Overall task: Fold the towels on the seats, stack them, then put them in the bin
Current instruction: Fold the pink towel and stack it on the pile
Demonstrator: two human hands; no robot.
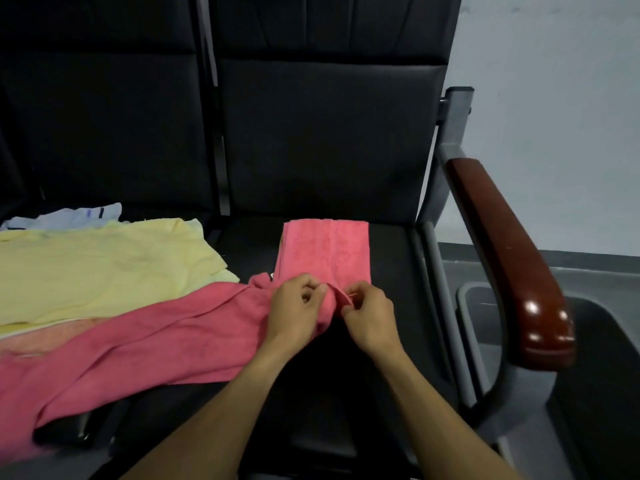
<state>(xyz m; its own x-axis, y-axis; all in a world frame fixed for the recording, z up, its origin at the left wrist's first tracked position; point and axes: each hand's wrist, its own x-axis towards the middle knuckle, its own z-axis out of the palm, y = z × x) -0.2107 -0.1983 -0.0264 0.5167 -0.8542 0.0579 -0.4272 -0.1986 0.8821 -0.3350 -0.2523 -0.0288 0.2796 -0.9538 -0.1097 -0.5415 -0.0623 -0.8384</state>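
Pinching a corner of the loose pink terry towel (pixel 145 341) between thumb and fingers of my left hand (pixel 294 310), I hold the same bunched edge with my right hand (pixel 369 315), its fingertips curled round a small fold of the cloth. Both hands meet just in front of the folded pink towel (pixel 325 252), which I take as my landmark.

From the head view, that folded towel lies flat on the black padded seat (pixel 391 271), a narrow rectangle with its long axis running from me toward the seat back, its near end touching the cloth I grip. The loose towel trails away from the landmark to the left and toward me, its long axis slanting across the gap between the two seats, its far end draped over the front edge of the left seat. Left of the landmark a pale yellow towel (pixel 100 268) lies spread and rumpled, with a white cloth (pixel 74 214) behind it. Right of the landmark stands the glossy brown wooden armrest (pixel 509 258), and beyond that, lower down, the grey plastic bin (pixel 588 341).
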